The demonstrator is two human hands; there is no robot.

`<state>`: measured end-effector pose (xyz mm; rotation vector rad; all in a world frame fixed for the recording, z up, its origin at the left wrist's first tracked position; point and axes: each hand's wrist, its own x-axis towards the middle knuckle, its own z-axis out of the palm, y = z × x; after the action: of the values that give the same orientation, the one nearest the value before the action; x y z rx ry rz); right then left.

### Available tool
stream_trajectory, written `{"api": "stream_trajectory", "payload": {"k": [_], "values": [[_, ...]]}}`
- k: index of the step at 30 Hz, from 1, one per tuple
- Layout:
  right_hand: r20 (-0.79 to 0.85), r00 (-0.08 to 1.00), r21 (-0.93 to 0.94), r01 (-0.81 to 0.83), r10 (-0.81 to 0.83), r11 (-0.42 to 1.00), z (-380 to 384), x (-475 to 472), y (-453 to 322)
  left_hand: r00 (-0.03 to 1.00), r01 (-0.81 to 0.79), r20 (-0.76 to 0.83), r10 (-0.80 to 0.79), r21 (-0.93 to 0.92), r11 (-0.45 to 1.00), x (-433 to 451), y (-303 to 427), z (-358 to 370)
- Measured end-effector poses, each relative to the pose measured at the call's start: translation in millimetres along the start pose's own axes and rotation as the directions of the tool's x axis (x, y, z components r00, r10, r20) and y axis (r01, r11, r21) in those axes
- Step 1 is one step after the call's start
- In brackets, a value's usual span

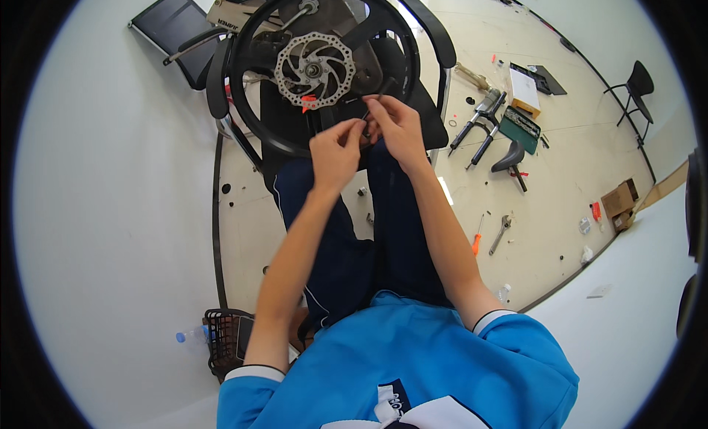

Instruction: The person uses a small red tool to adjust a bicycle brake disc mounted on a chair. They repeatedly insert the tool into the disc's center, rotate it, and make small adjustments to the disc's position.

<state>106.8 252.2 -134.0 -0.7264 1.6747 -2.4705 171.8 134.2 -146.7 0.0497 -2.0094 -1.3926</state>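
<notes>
My left hand (336,155) and my right hand (399,131) meet fingertip to fingertip above my knees. Pinched between them is a thin dark rod (366,113), partly hidden by the fingers; its exact kind is unclear. Just beyond my hands lies a black spoked bicycle wheel (241,111). A silver disc brake rotor (283,80) faces up at its hub. An orange piece (308,101) shows at the rotor's near edge. The wheel lies over a black armchair's seat (434,116), with a cream bicycle frame tube (235,15) behind it.
On the floor to the right lie a suspension fork (480,124), a saddle (508,157), a green tool case (520,130), an adjustable wrench (500,235) and an orange-handled screwdriver (477,243). A black basket (221,340) stands at lower left, near the wall.
</notes>
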Motion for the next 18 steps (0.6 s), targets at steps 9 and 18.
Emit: {"api": "stream_trajectory", "payload": {"k": [9, 18], "values": [[0.39, 0.912, -0.534, 0.338, -0.129, 0.775, 16, 74, -33, 0.993, 0.093, -0.046, -0.109, -0.261, 0.961, -22, -10, 10], [0.61, 0.745, -0.778, 0.501, 0.268, 0.378, 22, 169, -35, 0.992, -0.061, 0.108, 0.063, -0.022, 0.998, -33, -10, 7]]}}
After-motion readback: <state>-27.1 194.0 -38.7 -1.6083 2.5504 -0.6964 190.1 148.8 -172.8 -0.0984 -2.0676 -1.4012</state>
